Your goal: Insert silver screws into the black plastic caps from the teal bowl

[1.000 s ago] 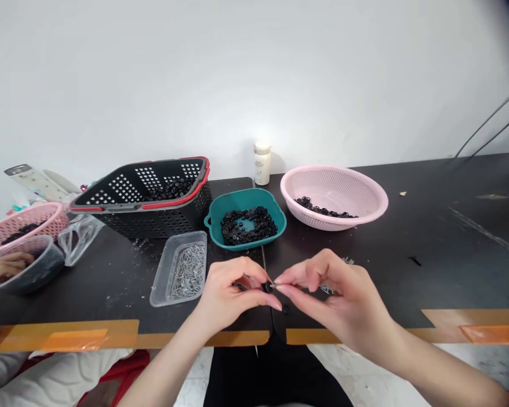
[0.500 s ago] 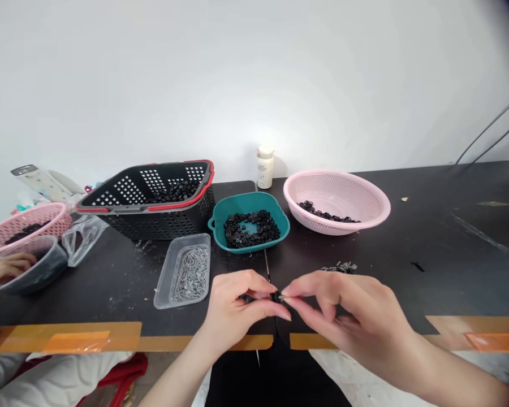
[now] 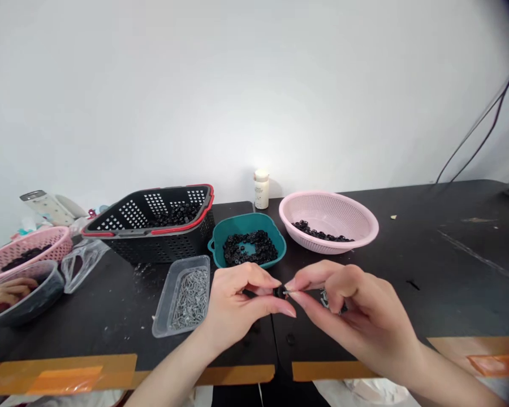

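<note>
The left hand [image 3: 241, 299] and the right hand [image 3: 356, 308] met above the front of the black worktop [image 3: 453, 237], a small black ring [image 3: 279, 291] and a slim screw [image 3: 290, 291] held between them. The left hand, curled with its wrist low, pinched the ring between thumb and fingertips, while the right hand, partly closed, gripped the screw's end in its fingertips, with the screw's tip at the ring's centre. The right hand stood in front of a small pile of loose screws [image 3: 324, 299], hiding part of it. Just behind the hands sat a teal dish [image 3: 248, 220] of black rings, and beside them, to the left, a clear plastic tray [image 3: 163, 308] of screws. Farther back were a pink colander [image 3: 328, 202] with black rings, a small white bottle [image 3: 261, 189], and a black perforated basket [image 3: 152, 251] with red rims. At the far left, a co-worker's hand [image 3: 8, 294] lay at a dark bowl [image 3: 53, 291], near a pink basket [image 3: 29, 243] and a plastic bag [image 3: 82, 265].
</note>
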A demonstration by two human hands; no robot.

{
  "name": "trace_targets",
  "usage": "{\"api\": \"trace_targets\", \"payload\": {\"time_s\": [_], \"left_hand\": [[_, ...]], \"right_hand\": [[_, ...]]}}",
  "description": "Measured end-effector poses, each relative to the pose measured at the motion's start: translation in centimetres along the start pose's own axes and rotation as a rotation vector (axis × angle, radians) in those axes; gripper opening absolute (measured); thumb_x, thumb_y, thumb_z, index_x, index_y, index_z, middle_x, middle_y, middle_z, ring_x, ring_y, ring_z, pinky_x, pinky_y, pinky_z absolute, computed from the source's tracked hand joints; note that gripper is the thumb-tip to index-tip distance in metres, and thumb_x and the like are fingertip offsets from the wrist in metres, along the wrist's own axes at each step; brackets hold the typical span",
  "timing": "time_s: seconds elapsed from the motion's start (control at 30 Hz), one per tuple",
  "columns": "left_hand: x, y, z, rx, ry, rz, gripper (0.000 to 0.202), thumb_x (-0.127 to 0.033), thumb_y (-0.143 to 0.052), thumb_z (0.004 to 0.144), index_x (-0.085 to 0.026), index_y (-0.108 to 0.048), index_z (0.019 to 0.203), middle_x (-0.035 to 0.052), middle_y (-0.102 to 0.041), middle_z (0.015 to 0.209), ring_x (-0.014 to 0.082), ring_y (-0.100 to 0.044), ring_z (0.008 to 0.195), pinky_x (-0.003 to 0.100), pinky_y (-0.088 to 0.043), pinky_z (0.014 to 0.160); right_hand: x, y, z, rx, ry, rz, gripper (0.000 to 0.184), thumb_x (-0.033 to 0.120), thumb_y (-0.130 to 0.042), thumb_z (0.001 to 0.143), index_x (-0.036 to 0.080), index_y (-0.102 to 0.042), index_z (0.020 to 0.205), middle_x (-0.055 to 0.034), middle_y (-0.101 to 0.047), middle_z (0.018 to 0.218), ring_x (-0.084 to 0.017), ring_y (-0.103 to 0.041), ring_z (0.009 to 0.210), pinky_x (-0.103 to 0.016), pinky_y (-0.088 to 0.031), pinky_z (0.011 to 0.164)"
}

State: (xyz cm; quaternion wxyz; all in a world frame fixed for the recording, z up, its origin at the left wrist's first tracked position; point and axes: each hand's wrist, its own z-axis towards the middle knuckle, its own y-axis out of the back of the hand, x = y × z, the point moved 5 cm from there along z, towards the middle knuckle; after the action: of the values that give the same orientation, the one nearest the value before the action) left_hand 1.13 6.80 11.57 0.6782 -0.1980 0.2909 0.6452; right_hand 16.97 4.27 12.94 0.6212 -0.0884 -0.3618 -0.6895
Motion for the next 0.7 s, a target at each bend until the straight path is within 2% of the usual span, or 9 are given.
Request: {"api": "trace_targets", "payload": {"time_s": [0.1, 0.23, 0.4, 0.53, 0.7], "left_hand": [[-0.3, 0.1, 0.9, -0.022, -0.054, 0.025, 0.026, -0.029, -0.088, 0.061, -0.016, -0.067, 0.067, 0.0007, -0.069, 0.055, 0.0100, -0.060, 0.044, 0.017, -0.049, 0.044], [-0.5, 0.3, 1.3, -0.030, -0.043, 0.077, 0.027, -0.033, -0.086, 0.063, -0.016, -0.066, 0.066, 0.0012, -0.069, 0.055, 0.0101, -0.061, 0.043, 0.017, -0.049, 0.043], [-1.3, 0.2, 2.2, 0.027, -0.109, 0.127, 0.022, -0.029, -0.084, 0.066, -0.016, -0.067, 0.070, 0.0007, -0.069, 0.057, 0.0105, -0.064, 0.048, 0.016, -0.052, 0.046], [-1.6, -0.1, 3.0, 0.049, -0.159, 0.151, 0.022, -0.025, -0.085, 0.066, -0.016, -0.066, 0.072, 0.0010, -0.070, 0.059, 0.0109, -0.065, 0.049, 0.016, -0.052, 0.047], [-1.5, -0.7, 3.1, 0.146, -0.153, 0.255, 0.019, -0.024, -0.084, 0.067, -0.018, -0.067, 0.069, -0.0006, -0.073, 0.063, 0.0096, -0.064, 0.047, 0.016, -0.052, 0.046]], "right_hand": [[-0.3, 0.1, 0.4, -0.008, -0.014, 0.032, 0.031, 0.004, -0.057, 0.086, 0.024, -0.035, 0.077, 0.0002, -0.067, 0.094, -0.012, -0.069, 0.076, -0.021, -0.056, 0.064], [-0.7, 0.0, 0.6, 0.010, -0.020, 0.055, 0.030, 0.004, -0.056, 0.087, 0.024, -0.035, 0.080, -0.0006, -0.066, 0.095, -0.011, -0.067, 0.072, -0.021, -0.056, 0.063], [-0.7, 0.4, 1.3, -0.006, 0.007, 0.029, 0.030, 0.007, -0.059, 0.086, 0.025, -0.035, 0.080, -0.0005, -0.067, 0.096, -0.013, -0.069, 0.076, -0.022, -0.058, 0.065], [-0.7, 1.1, 1.6, -0.022, 0.023, -0.051, 0.031, 0.007, -0.058, 0.086, 0.024, -0.035, 0.076, 0.0009, -0.069, 0.092, -0.011, -0.070, 0.071, -0.018, -0.056, 0.058], [-0.8, 1.3, 1.0, 0.049, 0.034, -0.172, 0.029, 0.008, -0.061, 0.085, 0.024, -0.040, 0.073, 0.0018, -0.072, 0.091, -0.012, -0.069, 0.065, -0.018, -0.052, 0.050]]}}
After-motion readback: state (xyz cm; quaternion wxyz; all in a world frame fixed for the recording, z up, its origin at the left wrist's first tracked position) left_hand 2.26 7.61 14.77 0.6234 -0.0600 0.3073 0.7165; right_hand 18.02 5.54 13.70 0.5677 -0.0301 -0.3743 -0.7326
